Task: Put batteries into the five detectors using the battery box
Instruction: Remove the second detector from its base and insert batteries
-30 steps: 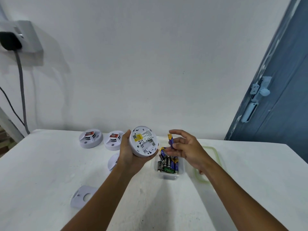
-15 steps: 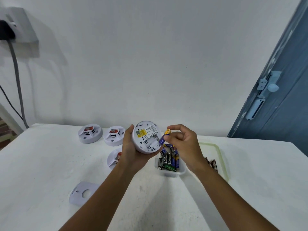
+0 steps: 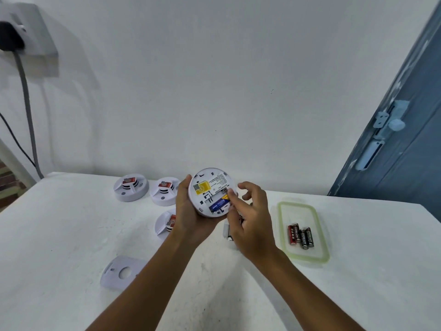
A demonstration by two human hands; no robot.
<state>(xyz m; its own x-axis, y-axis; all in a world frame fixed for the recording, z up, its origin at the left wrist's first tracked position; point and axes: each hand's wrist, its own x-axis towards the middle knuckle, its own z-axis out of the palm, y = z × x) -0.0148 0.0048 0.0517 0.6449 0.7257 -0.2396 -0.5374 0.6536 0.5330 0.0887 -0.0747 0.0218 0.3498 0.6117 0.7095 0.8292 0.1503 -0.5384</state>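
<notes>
Now I hold the round white detector [image 3: 211, 192] in my left hand [image 3: 188, 211], fingers curled round its rim, back side turned up so the battery slot faces me. My right hand [image 3: 250, 220] presses with its thumb the blue battery [image 3: 218, 203] down into this slot; the other fingers are loose. Just right of the detector lies the clear lid [image 3: 321, 237] with three glossy black batteries [image 3: 301, 235]. The battery box is mostly hidden below my right hand.
</notes>
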